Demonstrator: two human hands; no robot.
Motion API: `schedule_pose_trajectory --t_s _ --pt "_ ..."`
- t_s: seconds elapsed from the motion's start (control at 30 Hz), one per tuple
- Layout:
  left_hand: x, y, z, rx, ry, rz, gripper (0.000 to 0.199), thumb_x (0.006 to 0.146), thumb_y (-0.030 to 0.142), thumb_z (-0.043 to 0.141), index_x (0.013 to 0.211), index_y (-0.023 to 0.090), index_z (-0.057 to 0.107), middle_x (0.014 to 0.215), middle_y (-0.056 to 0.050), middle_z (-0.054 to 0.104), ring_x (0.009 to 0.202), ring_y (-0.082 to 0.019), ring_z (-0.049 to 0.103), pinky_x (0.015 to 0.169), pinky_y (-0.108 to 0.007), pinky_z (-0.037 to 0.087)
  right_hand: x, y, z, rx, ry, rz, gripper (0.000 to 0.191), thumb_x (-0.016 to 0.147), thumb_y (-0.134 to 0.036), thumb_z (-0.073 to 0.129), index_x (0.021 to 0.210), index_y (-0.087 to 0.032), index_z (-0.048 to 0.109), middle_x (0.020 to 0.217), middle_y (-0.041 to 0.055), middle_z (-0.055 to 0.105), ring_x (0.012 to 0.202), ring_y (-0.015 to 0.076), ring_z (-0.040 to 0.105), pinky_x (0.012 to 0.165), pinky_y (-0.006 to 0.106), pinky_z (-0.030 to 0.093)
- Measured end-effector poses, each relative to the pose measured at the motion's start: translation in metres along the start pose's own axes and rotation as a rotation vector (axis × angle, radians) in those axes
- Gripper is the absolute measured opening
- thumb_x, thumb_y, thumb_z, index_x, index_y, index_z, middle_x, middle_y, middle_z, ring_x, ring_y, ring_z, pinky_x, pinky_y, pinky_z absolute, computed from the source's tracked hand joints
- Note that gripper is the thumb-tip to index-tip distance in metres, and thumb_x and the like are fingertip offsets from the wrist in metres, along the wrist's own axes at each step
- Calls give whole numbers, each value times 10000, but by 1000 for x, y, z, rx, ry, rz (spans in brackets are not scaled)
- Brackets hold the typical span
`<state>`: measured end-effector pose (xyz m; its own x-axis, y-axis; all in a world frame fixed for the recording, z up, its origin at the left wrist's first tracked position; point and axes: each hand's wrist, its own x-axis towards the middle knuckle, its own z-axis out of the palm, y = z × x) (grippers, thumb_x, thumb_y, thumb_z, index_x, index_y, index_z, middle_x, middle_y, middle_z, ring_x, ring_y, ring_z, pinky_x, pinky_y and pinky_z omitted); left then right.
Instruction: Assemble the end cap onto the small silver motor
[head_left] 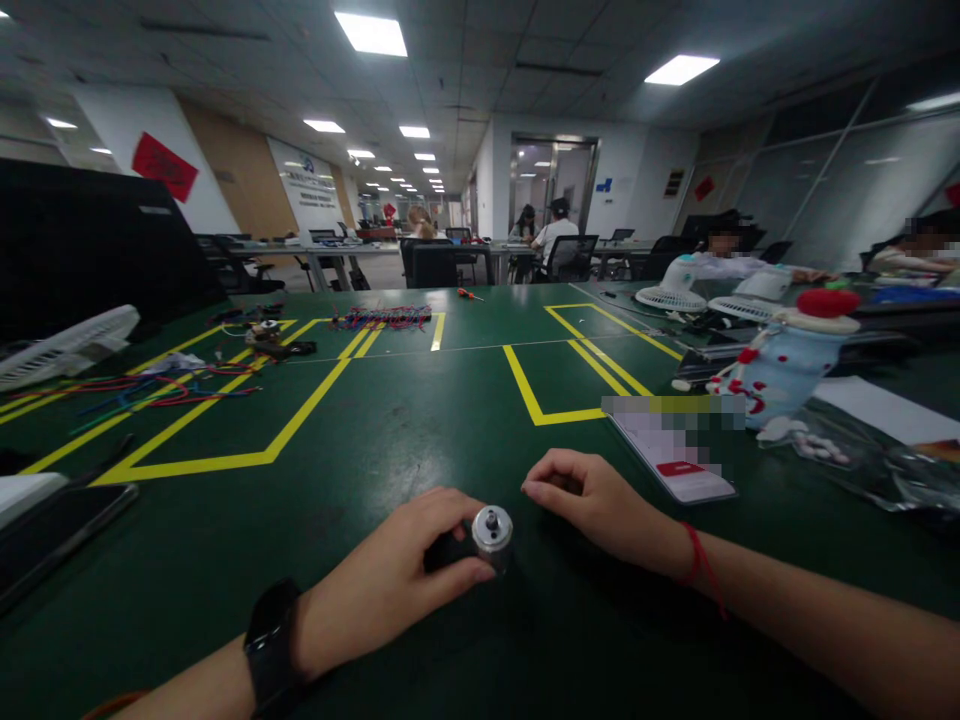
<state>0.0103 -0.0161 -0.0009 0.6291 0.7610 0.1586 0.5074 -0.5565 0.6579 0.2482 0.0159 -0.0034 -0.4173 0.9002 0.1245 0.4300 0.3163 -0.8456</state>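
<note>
My left hand point(390, 570), with a black watch on its wrist, has thumb and fingers closed around a small silver motor point(492, 530). The motor stands upright, its short shaft and small dark holes facing up; its lower part is in shadow. Just to the right, apart from the motor, my right hand point(600, 505) hangs low over the green table point(420, 430). Its fingers are curled and the thumb meets the index finger. Whether anything small sits in that pinch is hidden. A red string circles the right wrist.
A phone-like card point(667, 455) lies beyond my right hand, near a blue decorated jar point(791, 365) and white fans point(671, 285). Loose wires point(172, 385) and a wire bundle point(382, 317) lie left and far. A phone point(67, 540) is near left. Yellow tape point(195, 467) marks the tabletop.
</note>
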Motion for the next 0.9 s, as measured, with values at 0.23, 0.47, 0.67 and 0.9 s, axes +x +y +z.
schedule_pose_trajectory --t_s 0.23,0.47,0.67,0.9 --pt "-2 -4 3 21 8 -6 205 864 254 636 1054 225 565 995 -25 615 887 -206 556 787 -320 433 -6 -29 15 -54 27 -323 131 798 -237 655 924 -212 680 1033 35 549 943 152 537 828 286 437" --pt "-2 -2 2 27 2 -13 207 870 257 628 1061 221 557 997 -25 616 881 -203 557 772 -318 431 -3 -35 7 27 75 -280 105 831 -255 634 906 -195 675 983 26 573 915 137 556 810 275 440" --pt "0 2 0 20 -17 -11 173 876 263 628 1036 231 570 967 -11 610 858 -194 551 751 -301 421 -4 -11 -14 -136 -272 -229 131 800 -282 674 893 -196 706 941 22 591 868 141 556 791 285 437" --pt "0 0 1 15 -19 -15 174 873 250 631 1036 239 571 973 -10 611 861 -197 549 756 -305 418 -6 -1 -10 -292 -326 -215 135 798 -316 677 901 -250 732 978 23 574 938 168 516 841 324 407"
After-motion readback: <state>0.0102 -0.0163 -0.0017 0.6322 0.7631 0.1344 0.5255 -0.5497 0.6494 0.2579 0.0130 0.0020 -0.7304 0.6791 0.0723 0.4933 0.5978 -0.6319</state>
